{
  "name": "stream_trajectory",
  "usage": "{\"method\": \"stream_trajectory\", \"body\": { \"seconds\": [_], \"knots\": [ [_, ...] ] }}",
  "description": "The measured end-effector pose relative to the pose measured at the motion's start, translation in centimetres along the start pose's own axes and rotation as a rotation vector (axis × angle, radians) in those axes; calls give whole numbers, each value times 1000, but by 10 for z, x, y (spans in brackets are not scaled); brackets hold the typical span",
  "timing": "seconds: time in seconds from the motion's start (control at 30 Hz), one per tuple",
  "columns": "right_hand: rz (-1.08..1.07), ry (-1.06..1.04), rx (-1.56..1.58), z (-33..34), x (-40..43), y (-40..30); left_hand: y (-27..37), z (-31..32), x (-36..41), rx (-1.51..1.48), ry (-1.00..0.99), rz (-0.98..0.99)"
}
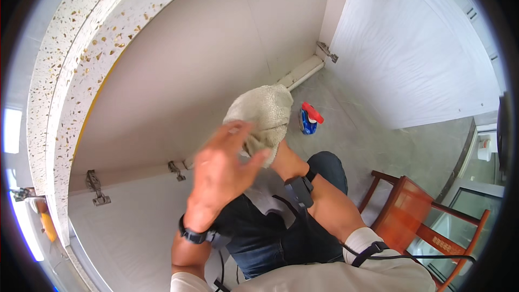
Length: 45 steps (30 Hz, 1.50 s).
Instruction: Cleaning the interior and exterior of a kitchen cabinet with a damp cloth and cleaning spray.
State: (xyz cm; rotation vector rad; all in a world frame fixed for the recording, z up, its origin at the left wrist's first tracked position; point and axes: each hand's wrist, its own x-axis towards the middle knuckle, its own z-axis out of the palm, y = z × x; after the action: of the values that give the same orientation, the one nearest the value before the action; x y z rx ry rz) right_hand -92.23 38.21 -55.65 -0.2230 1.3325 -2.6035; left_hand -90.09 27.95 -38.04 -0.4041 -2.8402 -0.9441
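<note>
A beige terry cloth (261, 107) is wrapped over my right hand (284, 155), which holds it up in front of the open cabinet. The cloth hides my right fingers and palm; only the wrist end shows below it. My left hand (219, 166), slightly blurred, is at the cloth's left lower side. Its thumb and fingers are spread, and the fingertips overlap the cloth's edge in the view. Whether they touch it I cannot tell. On the grey floor beyond my right wrist stands a blue bottle (308, 126) with a red trigger spray head (312, 112).
Cabinet doors hang open at right (413, 44) and lower left (134, 227), with metal hinges (327, 51). A speckled countertop (101, 48) curves overhead at left. A reddish-brown wooden chair (405, 207) stands at right. A black cable (421, 257) runs from my right sleeve.
</note>
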Motion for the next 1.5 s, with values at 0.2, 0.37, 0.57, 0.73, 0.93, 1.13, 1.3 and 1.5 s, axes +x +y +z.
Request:
{"method": "stream_trajectory", "body": {
  "seconds": [0.2, 0.37, 0.57, 0.73, 0.93, 1.13, 1.3, 1.5],
  "knots": [
    [-158, -49, 102, -14, 49, 42, -16, -130, 5, 654, 1115, 635],
    [-716, 43, -761, 53, 92, 62, 1, -180, 13, 727, 1174, 91],
    [-381, 210, -813, 24, 196, 79, -67, -200, -19, 813, 951, -136],
    [-104, 232, -537, -98, 231, -10, -74, -212, -22, 1078, 1007, -164],
    [-297, 173, -739, -80, 213, 93, -70, -198, -5, 1033, 1101, -317],
    [-191, -32, -795, -62, 174, 159, -77, -200, -14, 1059, 1117, -379],
    [32, 140, -707, -178, 242, 16, -84, -211, -20, 1037, 1157, -452],
    [60, 201, -670, -183, 254, 4, -82, -209, -14, 1127, 1204, -431]
  ]
}}
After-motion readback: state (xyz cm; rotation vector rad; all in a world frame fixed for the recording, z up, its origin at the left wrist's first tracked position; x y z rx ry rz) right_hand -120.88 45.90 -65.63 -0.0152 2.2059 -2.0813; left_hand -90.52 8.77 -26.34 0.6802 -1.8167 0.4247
